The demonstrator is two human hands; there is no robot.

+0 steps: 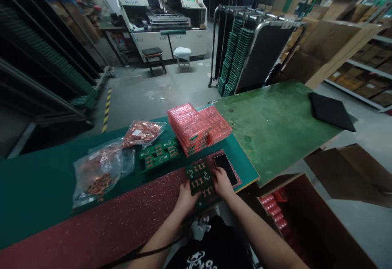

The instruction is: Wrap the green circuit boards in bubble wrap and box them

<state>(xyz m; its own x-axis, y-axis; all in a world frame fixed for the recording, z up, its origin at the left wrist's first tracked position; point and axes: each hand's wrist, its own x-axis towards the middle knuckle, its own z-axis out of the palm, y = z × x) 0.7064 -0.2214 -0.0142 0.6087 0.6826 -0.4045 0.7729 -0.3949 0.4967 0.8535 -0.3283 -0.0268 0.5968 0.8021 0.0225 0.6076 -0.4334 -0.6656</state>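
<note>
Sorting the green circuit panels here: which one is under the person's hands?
The panel at the table's near edge beside the black phone, with both hands on it; the other panel lies untouched beside the pink stack.

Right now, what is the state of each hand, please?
Left hand: fingers closed on the left edge of the green circuit board.
Right hand: fingers resting on the board's right edge, beside the phone.

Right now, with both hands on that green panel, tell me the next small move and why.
Probably lift the green circuit panel clear of the red mat: left hand and right hand already grip its two sides, and it lies flat close to the phone.
</note>
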